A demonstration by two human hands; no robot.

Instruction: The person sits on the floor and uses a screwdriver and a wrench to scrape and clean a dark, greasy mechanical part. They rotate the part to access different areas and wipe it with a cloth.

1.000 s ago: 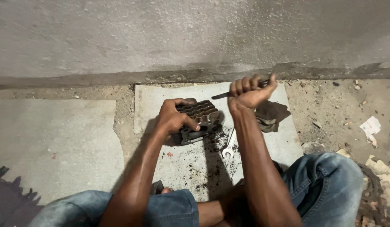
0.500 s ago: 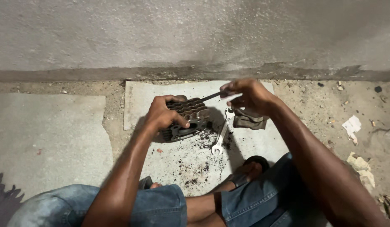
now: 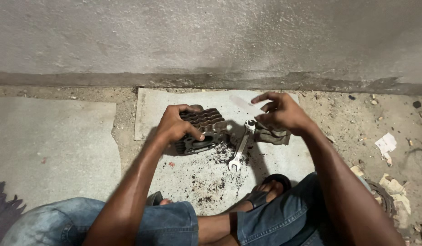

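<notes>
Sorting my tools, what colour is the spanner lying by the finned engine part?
Shiny silver metal, seen in the head view: the spanner lies on the grey slab.

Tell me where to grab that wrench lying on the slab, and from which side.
Probably best at the middle of the shank. The wrench lies flat on the slab, slanted, its upper head near the right hand, its lower head towards the foot. Come from above, fingers pinching across the narrow shank; the finned metal part under the left hand crowds its left side.

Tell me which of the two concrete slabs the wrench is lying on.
The smaller slab nearest the wall, speckled with dark debris; the wrench lies on it. The larger slab lies apart.
</notes>
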